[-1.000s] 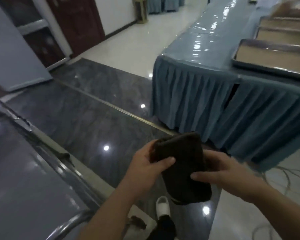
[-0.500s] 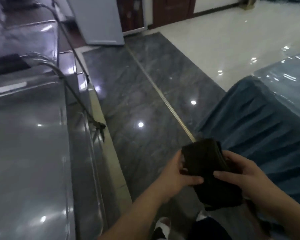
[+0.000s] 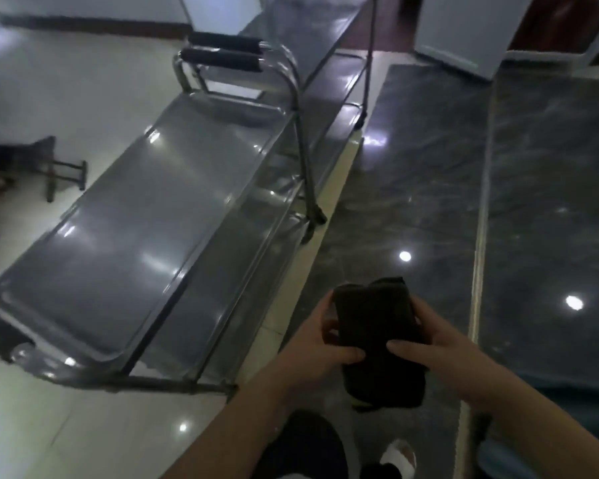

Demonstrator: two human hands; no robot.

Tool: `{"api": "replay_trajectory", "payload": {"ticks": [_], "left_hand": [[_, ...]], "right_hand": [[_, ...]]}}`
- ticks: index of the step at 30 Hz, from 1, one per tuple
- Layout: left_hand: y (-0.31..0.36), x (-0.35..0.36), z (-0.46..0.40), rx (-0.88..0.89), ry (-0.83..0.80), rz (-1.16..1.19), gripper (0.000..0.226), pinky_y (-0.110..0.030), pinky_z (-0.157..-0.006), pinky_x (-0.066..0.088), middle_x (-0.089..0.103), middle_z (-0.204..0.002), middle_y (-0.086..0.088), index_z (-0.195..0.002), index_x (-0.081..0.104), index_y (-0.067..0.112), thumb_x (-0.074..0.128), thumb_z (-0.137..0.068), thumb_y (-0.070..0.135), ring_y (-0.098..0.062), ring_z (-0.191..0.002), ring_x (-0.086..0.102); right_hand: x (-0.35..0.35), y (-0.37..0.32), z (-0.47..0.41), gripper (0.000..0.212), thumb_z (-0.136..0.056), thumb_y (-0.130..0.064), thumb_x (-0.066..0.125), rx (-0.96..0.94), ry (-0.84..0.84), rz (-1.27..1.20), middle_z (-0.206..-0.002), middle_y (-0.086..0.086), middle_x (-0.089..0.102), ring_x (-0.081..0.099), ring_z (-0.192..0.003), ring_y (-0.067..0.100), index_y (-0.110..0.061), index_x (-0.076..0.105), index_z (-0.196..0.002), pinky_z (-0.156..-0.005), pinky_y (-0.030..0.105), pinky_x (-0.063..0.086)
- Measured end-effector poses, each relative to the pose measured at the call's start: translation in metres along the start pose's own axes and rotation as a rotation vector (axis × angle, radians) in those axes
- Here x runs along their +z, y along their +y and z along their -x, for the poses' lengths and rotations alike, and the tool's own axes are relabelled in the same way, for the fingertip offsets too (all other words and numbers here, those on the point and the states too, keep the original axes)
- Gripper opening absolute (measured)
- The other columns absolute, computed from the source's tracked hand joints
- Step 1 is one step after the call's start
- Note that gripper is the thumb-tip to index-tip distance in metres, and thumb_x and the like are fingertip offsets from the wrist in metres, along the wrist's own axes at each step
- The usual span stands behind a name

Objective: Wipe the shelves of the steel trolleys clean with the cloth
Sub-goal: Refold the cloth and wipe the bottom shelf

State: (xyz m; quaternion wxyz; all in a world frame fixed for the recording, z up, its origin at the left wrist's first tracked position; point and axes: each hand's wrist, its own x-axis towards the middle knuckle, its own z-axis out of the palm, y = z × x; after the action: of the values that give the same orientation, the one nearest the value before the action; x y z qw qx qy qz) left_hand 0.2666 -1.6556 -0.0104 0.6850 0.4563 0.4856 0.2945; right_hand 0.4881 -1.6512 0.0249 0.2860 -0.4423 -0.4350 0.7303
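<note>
The dark folded cloth [image 3: 377,340] was held between both hands over the floor, right of the steel trolley [image 3: 146,229]. Left hand [image 3: 320,354] and right hand [image 3: 433,350] had fingers clamped on it. Best folded into a flat pad before reaching the top shelf.

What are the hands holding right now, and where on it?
Both hands hold the folded dark cloth: the left hand grips its left edge, the right hand its right edge, thumbs pressed on the front near the middle.
</note>
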Motion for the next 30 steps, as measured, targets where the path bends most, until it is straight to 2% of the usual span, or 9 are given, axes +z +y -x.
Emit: {"api": "replay_trajectory", "payload": {"ticks": [3, 6, 9, 13, 17, 20, 23, 27, 30], "left_hand": [[-0.005, -0.013, -0.003, -0.031, 0.216, 0.145, 0.069, -0.039, -0.086, 0.058, 0.068, -0.117, -0.002, -0.127, 0.053, 0.051, 0.086, -0.072, 0.026, -0.021, -0.111, 0.067], [-0.008, -0.032, -0.016, -0.010, 0.458, 0.148, 0.041, -0.036, -0.086, 0.058, 0.072, -0.107, 0.006, -0.108, 0.067, 0.043, 0.082, -0.070, 0.036, -0.021, -0.107, 0.068], [-0.001, -0.055, -0.034, 0.049, 0.439, 0.027, 0.037, -0.030, -0.088, 0.056, 0.070, -0.111, 0.011, -0.108, 0.068, 0.041, 0.079, -0.077, 0.023, -0.011, -0.110, 0.065], [0.019, -0.075, -0.055, 0.085, 0.339, -0.185, 0.040, -0.021, -0.089, 0.054, 0.068, -0.109, 0.017, -0.110, 0.065, 0.042, 0.081, -0.075, 0.029, -0.001, -0.107, 0.063], [0.036, -0.079, -0.073, 0.035, 0.394, -0.276, 0.034, -0.039, -0.094, 0.054, 0.067, -0.103, 0.015, -0.104, 0.067, 0.043, 0.079, -0.073, 0.038, -0.003, -0.102, 0.064], [0.046, -0.085, -0.088, 0.025, 0.414, -0.298, 0.029, -0.043, -0.095, 0.054, 0.068, -0.103, 0.012, -0.109, 0.070, 0.032, 0.077, -0.081, 0.028, -0.005, -0.101, 0.065], [0.052, -0.087, -0.103, 0.024, 0.506, -0.270, 0.028, -0.041, -0.095, 0.053, 0.070, -0.105, 0.007, -0.114, 0.071, 0.025, 0.073, -0.087, 0.014, -0.008, -0.103, 0.065], [0.061, -0.080, -0.124, 0.076, 0.680, -0.167, 0.031, -0.022, -0.089, 0.052, 0.073, -0.103, 0.011, -0.113, 0.073, 0.022, 0.070, -0.088, 0.005, -0.009, -0.100, 0.067], [0.061, -0.067, -0.149, 0.088, 0.785, 0.059, 0.031, -0.030, -0.093, 0.054, 0.074, -0.109, -0.001, -0.117, 0.073, 0.018, 0.067, -0.090, 0.003, -0.022, -0.105, 0.069]], "right_hand": [[-0.005, -0.013, -0.044, 0.062, -0.090, 0.002, 0.059, 0.053, -0.193, 0.076, -0.120, -0.001, 0.068, 0.067, -0.109, 0.021, -0.044, 0.055, -0.130, -0.077, 0.030, 0.058], [-0.006, -0.018, -0.086, 0.067, -0.092, 0.001, 0.057, 0.037, -0.280, 0.366, -0.121, -0.017, 0.065, 0.062, -0.115, 0.008, -0.052, 0.046, -0.132, -0.084, 0.025, 0.057], [-0.010, -0.026, -0.122, 0.074, -0.094, -0.010, 0.057, 0.049, -0.335, 0.667, -0.127, -0.020, 0.058, 0.056, -0.118, 0.003, -0.070, 0.032, -0.131, -0.098, 0.032, 0.051], [-0.022, -0.046, -0.159, 0.072, -0.095, -0.016, 0.054, 0.051, -0.440, 0.917, -0.116, -0.030, 0.059, 0.058, -0.106, -0.005, -0.073, 0.028, -0.131, -0.089, 0.029, 0.052], [-0.032, -0.067, -0.186, 0.066, -0.094, -0.020, 0.057, 0.041, -0.507, 0.977, -0.106, -0.037, 0.058, 0.059, -0.097, -0.009, -0.073, 0.030, -0.124, -0.073, 0.018, 0.052], [-0.040, -0.083, -0.216, 0.057, -0.092, -0.025, 0.061, 0.056, -0.580, 0.960, -0.103, -0.040, 0.058, 0.061, -0.093, -0.009, -0.070, 0.033, -0.113, -0.064, 0.010, 0.051], [-0.049, -0.097, -0.253, 0.048, -0.090, -0.026, 0.067, 0.076, -0.658, 0.941, -0.100, -0.039, 0.062, 0.062, -0.091, -0.011, -0.060, 0.044, -0.114, -0.066, 0.006, 0.048], [-0.066, -0.119, -0.302, 0.056, -0.082, -0.023, 0.077, 0.155, -0.869, 0.850, -0.109, -0.026, 0.067, 0.066, -0.100, -0.001, -0.058, 0.052, -0.118, -0.078, 0.015, 0.053], [-0.085, -0.131, -0.337, 0.072, -0.082, -0.012, 0.076, 0.266, -1.108, 0.798, -0.111, -0.025, 0.066, 0.065, -0.103, 0.001, -0.071, 0.050, -0.114, -0.078, 0.016, 0.054]]}}
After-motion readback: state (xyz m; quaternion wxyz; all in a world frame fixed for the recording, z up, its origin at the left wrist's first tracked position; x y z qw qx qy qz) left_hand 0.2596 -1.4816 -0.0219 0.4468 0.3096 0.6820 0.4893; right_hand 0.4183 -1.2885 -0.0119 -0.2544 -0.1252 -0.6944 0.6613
